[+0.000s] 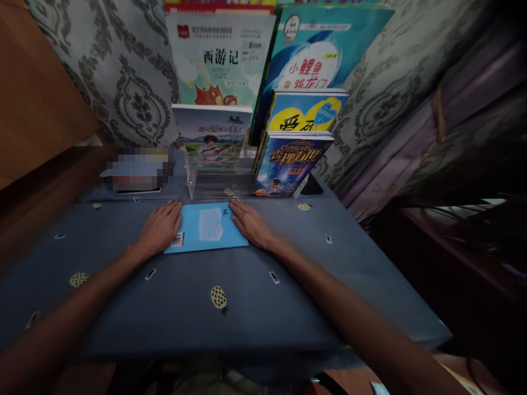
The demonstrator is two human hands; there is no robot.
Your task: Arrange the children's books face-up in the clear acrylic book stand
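Note:
A light-blue book point(212, 227) lies flat on the cloth, its back cover up, with a barcode at the lower left and a pale text panel. My left hand point(161, 226) rests along its left edge, fingers stretched out and pointing away from me. Against the right edge lies my right hand point(250, 222), also flat, its fingertips near the far right corner. Neither hand is wrapped around the book. Just beyond the book stands a clear acrylic book stand point(220, 186), where a small book with a guitar player on its cover point(218, 140) leans upright.
Right of it in the stand is a dark blue book point(288, 164), with a yellow-blue book point(307, 109) and taller books behind. A blurred-out pile point(138, 170) sits at the back left. Patterned curtains point(138, 82) hang behind the table point(177, 323), whose right edge slants toward me.

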